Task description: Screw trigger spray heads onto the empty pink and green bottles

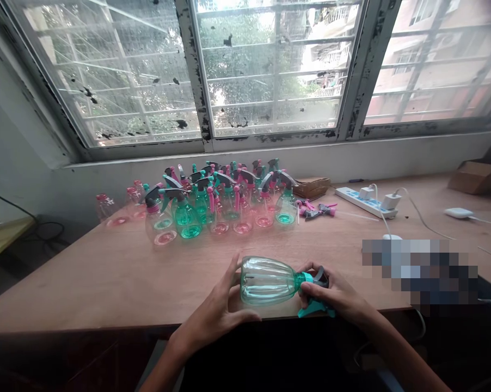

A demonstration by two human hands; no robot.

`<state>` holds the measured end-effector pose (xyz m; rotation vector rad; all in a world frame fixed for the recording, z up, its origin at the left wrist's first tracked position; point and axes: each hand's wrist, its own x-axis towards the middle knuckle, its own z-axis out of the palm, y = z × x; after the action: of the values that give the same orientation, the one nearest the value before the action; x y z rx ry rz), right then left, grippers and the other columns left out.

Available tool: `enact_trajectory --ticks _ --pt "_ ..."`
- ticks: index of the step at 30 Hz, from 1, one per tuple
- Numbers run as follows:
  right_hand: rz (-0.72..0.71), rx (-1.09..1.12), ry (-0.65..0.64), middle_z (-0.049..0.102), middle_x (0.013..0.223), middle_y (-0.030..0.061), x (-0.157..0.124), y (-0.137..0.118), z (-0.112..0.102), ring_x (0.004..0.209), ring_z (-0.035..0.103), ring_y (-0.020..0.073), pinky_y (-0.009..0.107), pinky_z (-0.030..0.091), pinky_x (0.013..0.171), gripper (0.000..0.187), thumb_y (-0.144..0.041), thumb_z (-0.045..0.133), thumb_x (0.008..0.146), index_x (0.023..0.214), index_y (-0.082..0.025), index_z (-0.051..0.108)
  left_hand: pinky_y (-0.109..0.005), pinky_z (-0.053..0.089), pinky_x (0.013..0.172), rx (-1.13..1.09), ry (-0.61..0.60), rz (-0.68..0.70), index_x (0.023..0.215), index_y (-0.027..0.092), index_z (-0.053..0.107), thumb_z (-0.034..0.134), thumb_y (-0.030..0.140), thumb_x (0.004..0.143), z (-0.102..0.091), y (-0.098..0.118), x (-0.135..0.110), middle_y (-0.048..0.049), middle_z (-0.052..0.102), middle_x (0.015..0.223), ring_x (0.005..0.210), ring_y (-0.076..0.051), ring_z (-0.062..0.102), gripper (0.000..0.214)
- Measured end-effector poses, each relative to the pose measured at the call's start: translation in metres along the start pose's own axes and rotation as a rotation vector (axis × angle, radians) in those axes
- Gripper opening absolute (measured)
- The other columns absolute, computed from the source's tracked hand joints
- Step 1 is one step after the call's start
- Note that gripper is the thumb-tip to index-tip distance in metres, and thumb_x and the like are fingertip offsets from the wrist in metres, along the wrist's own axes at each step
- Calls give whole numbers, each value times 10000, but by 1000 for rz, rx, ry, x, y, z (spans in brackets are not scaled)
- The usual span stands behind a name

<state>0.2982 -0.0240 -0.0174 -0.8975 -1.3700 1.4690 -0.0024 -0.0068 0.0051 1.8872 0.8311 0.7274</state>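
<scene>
A clear green spray bottle (268,280) lies sideways in the air over the table's front edge, its base to the left. My right hand (331,291) grips it at the turquoise collar and the grey and turquoise spray head (317,307), which the fingers partly cover. By the bottle's base is my left hand (229,305), thumb and fingers spread apart around that end. Whether its fingertips touch the plastic I cannot tell.
Several pink and green spray bottles (188,218) stand grouped at the back. Headless pink bottles (106,209) are at the left. Loose spray heads (317,211), a power strip (363,202) with cables and a cardboard box (476,177) lie to the right, near a blurred patch.
</scene>
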Motion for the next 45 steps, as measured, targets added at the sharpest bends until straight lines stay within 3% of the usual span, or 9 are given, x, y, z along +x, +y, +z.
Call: enact_trajectory --ticks 5,9,13,21,27,32,38,42,45 --pt "12 5 12 765 709 8 -2 -1 0 660 705 169 272 546 631 357 -439 783 870 1023 -180 591 -527 264 1246 270 73 25 1624 355 74 733 270 903 -2 0 0 -76 237 1690 1539 -358 249 981" --pt "10 -10 13 767 703 9 -3 -3 1 647 704 169 269 534 619 347 -435 781 872 1012 -180 591 -505 344 1211 238 55 38 1613 382 -49 624 216 966 -1 -5 -1 -74 277 1676 1463 -314 421 948" --pt "3 -12 7 767 707 8 -2 -3 1 661 710 177 278 538 631 352 -439 778 872 1020 -181 589 -499 413 1171 189 71 9 1612 356 -72 835 275 812 -1 -5 0 -116 322 1652 1408 -350 483 1213" --pt "6 -17 31 766 704 7 -2 -3 0 658 699 177 286 555 634 370 -450 785 859 1025 -183 589 -453 469 1132 135 43 47 1615 394 -9 648 223 962 -2 -2 -1 -91 418 1587 1293 -273 599 941" --pt "3 -22 20 764 700 5 -1 -3 0 656 712 181 281 550 634 356 -443 781 863 1015 -183 591 -469 407 1184 195 78 42 1615 399 29 816 251 834 -3 -2 -1 -73 320 1645 1420 -314 453 1119" --pt "-2 -28 15 762 694 1 -1 -1 0 652 711 182 277 538 628 353 -446 778 865 1009 -185 588 -477 405 1182 211 75 97 1614 390 113 650 176 941 -3 -7 -1 -79 277 1660 1395 -289 476 888" --pt "-12 -41 17 758 693 2 -1 -3 0 652 710 189 277 524 617 341 -442 770 873 1015 -189 591 -486 452 1149 121 47 56 1620 373 41 788 271 861 -3 -3 0 -108 288 1656 1388 -328 488 1069" --pt "5 -36 27 756 698 2 1 -2 0 656 712 200 283 525 609 362 -456 781 857 1016 -194 590 -480 372 1208 213 75 71 1617 376 133 722 263 917 -4 1 0 -68 245 1676 1487 -334 345 922" --pt "10 -28 36 753 698 -3 0 -2 1 652 712 198 280 527 603 373 -460 788 849 1021 -193 592 -462 425 1171 171 42 78 1616 399 50 626 216 970 -3 1 0 -67 191 1696 1435 -304 442 885"
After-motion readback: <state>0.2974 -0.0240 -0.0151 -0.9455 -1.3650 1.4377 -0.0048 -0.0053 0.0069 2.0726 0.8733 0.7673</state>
